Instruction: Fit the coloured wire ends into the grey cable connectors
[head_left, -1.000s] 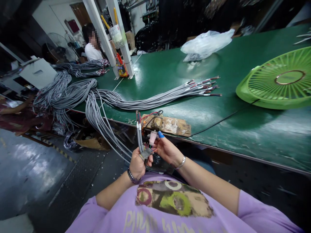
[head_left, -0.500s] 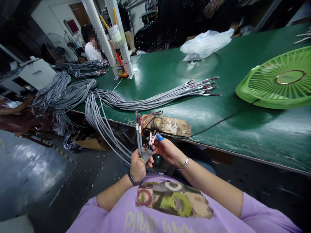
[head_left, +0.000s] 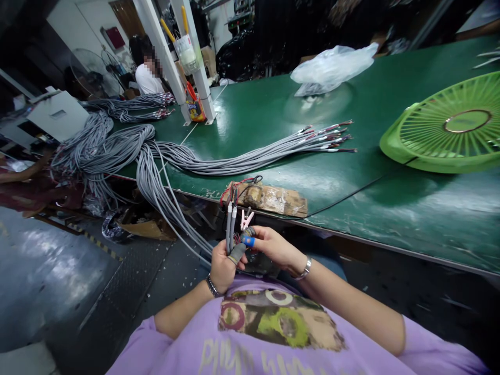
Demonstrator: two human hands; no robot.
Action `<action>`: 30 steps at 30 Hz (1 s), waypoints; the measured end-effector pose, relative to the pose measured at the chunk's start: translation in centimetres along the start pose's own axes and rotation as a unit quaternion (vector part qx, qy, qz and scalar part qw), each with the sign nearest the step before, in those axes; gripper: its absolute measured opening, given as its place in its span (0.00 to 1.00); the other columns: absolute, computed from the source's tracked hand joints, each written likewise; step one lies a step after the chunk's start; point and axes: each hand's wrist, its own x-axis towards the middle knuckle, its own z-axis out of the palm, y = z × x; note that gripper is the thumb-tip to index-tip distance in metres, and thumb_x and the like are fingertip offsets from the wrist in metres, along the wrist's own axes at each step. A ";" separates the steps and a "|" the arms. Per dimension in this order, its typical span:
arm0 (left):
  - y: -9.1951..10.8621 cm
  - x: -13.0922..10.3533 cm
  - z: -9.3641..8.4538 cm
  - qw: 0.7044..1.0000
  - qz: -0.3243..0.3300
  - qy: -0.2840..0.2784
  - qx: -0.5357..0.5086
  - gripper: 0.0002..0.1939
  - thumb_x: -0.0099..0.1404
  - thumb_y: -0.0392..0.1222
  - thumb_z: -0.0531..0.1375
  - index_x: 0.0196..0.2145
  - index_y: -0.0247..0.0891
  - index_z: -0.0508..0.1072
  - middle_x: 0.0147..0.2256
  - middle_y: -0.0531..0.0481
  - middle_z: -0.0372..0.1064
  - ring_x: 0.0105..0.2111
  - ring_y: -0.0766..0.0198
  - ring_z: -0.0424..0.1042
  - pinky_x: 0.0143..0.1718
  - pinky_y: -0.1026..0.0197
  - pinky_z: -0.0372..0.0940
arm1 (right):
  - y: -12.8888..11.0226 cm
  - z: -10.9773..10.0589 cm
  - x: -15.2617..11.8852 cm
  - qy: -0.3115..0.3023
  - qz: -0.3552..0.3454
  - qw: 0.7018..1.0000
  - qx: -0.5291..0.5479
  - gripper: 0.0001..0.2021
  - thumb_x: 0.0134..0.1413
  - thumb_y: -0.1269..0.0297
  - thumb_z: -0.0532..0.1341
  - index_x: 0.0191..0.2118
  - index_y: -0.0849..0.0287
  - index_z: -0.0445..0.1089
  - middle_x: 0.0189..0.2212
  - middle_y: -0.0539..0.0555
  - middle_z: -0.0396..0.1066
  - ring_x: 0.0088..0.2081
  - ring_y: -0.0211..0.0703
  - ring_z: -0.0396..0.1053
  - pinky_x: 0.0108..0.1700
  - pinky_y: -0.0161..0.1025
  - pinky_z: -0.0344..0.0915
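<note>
My left hand (head_left: 224,265), a grey cover on its thumb, is closed on grey cables (head_left: 230,229) that stand upright with stripped, coloured wire ends at the top. My right hand (head_left: 273,247) is beside it, fingers pinched together at the cables, with blue tape on one finger; what lies between its fingertips is too small to make out. Just above the right fingertips is a pink clip (head_left: 246,220). Behind the cables, a worn wooden block (head_left: 283,201) lies at the table's edge with red and black wires.
The green table (head_left: 250,120) carries a long bundle of grey cables (head_left: 234,165), a green fan (head_left: 449,125) at right and a plastic bag (head_left: 332,67). A white post (head_left: 160,52) stands behind. A person (head_left: 148,75) sits at back left; another person's arm (head_left: 27,174) shows at far left.
My right hand has turned, its fingers now closed together near my left thumb. The upright cables in my left hand have shifted slightly right.
</note>
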 end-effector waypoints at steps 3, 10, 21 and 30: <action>-0.1 0.0 -0.1 1.000 0.006 0.012 -0.005 0.16 0.57 0.52 0.62 0.24 0.36 0.68 0.17 0.55 0.67 0.13 0.72 0.62 0.15 0.69 0.55 | 0.1 0.2 -0.1 0.034 -0.018 0.999 -0.037 0.12 0.42 0.57 0.66 0.26 0.61 0.69 0.22 0.48 0.67 0.24 0.33 0.59 0.27 0.33 0.56; -0.2 0.1 -0.1 0.999 -0.011 0.006 -0.036 0.14 0.57 0.50 0.62 0.27 0.35 0.68 0.17 0.55 0.68 0.13 0.72 0.62 0.14 0.70 0.54 | 0.4 1.2 -0.3 0.084 -0.007 0.996 0.005 0.09 0.41 0.60 0.66 0.24 0.60 0.67 0.18 0.46 0.65 0.21 0.33 0.58 0.26 0.34 0.54; 0.3 0.1 0.0 0.995 -0.029 0.037 -0.084 0.16 0.53 0.52 0.65 0.25 0.36 0.68 0.15 0.56 0.66 0.11 0.73 0.59 0.13 0.70 0.51 | 2.0 0.3 1.0 0.141 0.035 0.969 0.202 0.09 0.45 0.61 0.66 0.25 0.58 0.67 0.20 0.47 0.65 0.21 0.33 0.58 0.24 0.33 0.58; 1.6 0.8 0.6 0.991 -0.021 0.025 -0.133 0.13 0.53 0.48 0.64 0.26 0.36 0.68 0.15 0.56 0.66 0.11 0.73 0.59 0.12 0.70 0.50 | 1.3 -0.6 2.8 0.043 -0.020 0.974 0.220 0.20 0.46 0.45 0.64 0.28 0.61 0.71 0.23 0.50 0.67 0.25 0.34 0.62 0.27 0.32 0.60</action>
